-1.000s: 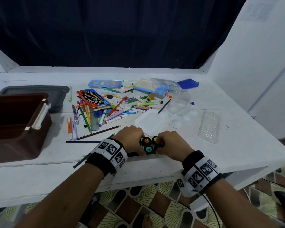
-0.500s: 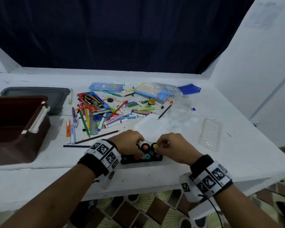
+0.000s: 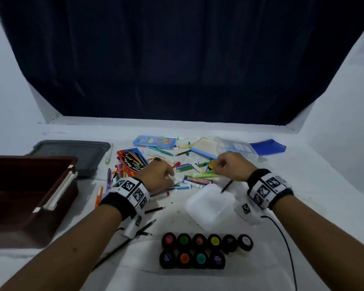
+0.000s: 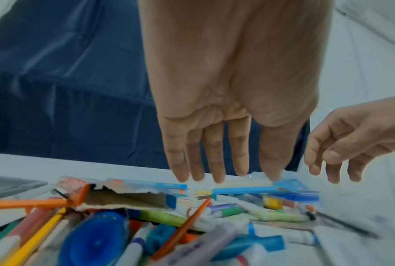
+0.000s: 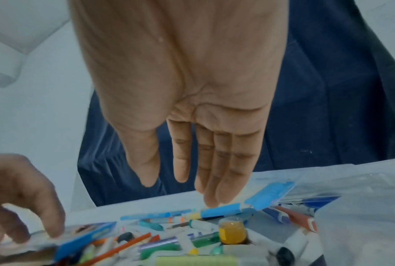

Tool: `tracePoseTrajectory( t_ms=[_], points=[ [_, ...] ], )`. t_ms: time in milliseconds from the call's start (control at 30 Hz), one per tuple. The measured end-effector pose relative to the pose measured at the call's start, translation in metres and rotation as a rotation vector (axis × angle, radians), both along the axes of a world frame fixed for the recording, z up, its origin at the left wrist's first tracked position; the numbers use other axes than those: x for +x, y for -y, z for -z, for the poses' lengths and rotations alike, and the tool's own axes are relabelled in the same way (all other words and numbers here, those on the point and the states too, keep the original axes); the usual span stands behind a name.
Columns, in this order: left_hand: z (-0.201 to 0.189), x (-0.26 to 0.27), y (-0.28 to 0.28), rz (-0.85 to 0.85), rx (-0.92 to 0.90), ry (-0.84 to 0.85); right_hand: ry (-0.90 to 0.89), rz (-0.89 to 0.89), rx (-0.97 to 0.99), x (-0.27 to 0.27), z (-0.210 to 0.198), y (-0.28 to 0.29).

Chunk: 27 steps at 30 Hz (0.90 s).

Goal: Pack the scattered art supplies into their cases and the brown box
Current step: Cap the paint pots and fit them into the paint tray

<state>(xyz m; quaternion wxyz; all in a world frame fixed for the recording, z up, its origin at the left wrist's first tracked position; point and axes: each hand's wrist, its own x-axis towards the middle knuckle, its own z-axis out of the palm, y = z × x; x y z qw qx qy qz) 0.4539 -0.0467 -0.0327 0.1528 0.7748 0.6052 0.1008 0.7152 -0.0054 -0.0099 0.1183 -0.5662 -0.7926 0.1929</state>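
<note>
Hands (image 3: 160, 175) (both empty) over markers (image 3: 198, 179)

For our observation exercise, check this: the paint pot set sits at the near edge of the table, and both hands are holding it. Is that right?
Not quite. The paint pot set does sit at the near edge, but neither hand holds it. The head view shows the left hand and right hand reaching over the scattered markers farther back.

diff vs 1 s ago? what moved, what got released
Both hands let go of the paint pot set and reached away from the person into the marker pile. The left hand and right hand now hover over it with straight fingers, holding nothing. The pot set stays at the near table edge; the brown box and white lid are unmoved.
</note>
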Motion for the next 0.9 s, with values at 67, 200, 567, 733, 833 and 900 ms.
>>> tracePoseTrajectory(
  t_ms=[67,200,567,733,833,900],
  points=[
    [0.004,-0.006,-0.014,-0.075,0.065,-0.073,0.026,0.035,0.006,-0.002,0.006,-0.026],
    [0.015,-0.017,-0.029,-0.197,0.03,-0.201,0.246,0.008,-0.01,-0.012,0.026,-0.063],
    [0.024,-0.048,-0.035,-0.259,0.034,-0.137,0.377,-0.106,-0.032,-0.042,0.033,-0.086],
    [0.014,-0.079,-0.024,-0.331,0.0,-0.124,0.219,-0.179,-0.021,-0.074,0.02,-0.085],
    [0.019,-0.094,-0.011,-0.399,-0.028,-0.116,0.202,-0.259,-0.002,-0.099,0.019,-0.08],
    [0.025,-0.1,-0.002,-0.417,-0.062,-0.108,0.204,-0.311,-0.006,-0.113,0.022,-0.075]
  ],
)
